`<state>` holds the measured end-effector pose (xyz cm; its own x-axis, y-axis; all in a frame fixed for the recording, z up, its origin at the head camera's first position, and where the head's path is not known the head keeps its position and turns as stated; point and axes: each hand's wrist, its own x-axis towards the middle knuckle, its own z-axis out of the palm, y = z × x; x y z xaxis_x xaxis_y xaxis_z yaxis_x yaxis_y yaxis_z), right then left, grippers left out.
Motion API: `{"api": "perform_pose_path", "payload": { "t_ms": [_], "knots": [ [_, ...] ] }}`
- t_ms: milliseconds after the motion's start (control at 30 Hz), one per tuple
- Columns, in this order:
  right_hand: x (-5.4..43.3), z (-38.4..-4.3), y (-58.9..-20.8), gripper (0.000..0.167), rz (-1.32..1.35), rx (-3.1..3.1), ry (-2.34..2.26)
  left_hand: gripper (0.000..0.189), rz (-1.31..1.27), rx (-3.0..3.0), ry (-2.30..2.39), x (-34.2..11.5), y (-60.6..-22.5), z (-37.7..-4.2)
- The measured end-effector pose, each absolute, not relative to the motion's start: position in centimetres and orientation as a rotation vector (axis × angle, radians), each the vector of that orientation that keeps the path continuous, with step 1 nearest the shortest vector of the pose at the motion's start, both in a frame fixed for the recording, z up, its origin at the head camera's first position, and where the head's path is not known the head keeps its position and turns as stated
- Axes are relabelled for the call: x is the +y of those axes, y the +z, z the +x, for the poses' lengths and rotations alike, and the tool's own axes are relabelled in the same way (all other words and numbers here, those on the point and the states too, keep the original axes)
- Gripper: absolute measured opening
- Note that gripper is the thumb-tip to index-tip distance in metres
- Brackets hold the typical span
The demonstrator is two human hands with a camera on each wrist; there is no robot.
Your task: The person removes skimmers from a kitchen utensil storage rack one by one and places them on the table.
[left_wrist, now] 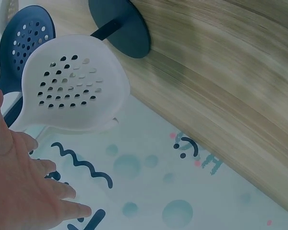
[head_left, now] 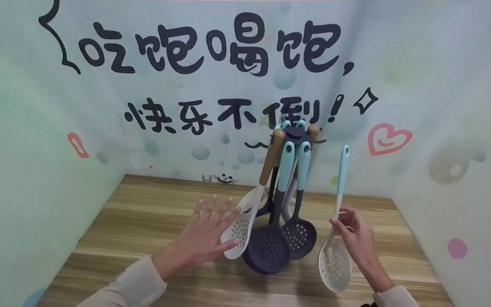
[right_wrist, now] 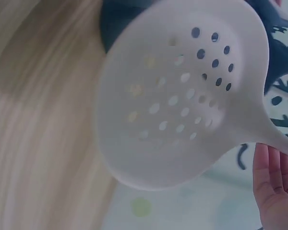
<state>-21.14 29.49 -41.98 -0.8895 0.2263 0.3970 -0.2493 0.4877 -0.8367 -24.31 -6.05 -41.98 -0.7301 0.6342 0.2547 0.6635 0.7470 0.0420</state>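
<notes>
My right hand [head_left: 358,232] pinches a white skimmer [head_left: 335,268] by the lower part of its stem. The skimmer is upright, its light-blue handle pointing up and its holed bowl hanging down. In the right wrist view the bowl [right_wrist: 182,158] fills the middle, with the fingers at its neck. My left hand [head_left: 200,232] is spread, its fingers straight, beside a white skimmer with a wooden handle [head_left: 273,155]; thumb and index finger overlap its holed head [left_wrist: 77,110]. That skimmer hangs on a dark utensil stand [head_left: 295,134], left of the one in my right hand.
Two dark skimmers with light-blue handles, a front one [head_left: 269,247] and a smaller one [head_left: 301,238], hang on the stand among other utensils. The stand's round base [left_wrist: 134,33] rests on the wood-grain table [head_left: 156,200]. Printed cloth walls [head_left: 228,85] enclose the back and sides.
</notes>
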Motion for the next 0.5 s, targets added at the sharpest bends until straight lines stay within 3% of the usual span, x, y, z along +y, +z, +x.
{"api": "perform_pose_path", "payload": {
  "t_ms": [267,500],
  "knots": [
    [30.4,-23.1,-45.0,0.030,-0.204,-2.350,1.511,0.068,-1.043,-2.728,-0.218,-6.0,-41.9,-24.4],
    [30.1,-24.7,-47.6,0.028,-0.225,-2.356,1.649,0.067,-1.034,-2.713,-0.193,-5.9,-42.2,-24.5]
  ]
}}
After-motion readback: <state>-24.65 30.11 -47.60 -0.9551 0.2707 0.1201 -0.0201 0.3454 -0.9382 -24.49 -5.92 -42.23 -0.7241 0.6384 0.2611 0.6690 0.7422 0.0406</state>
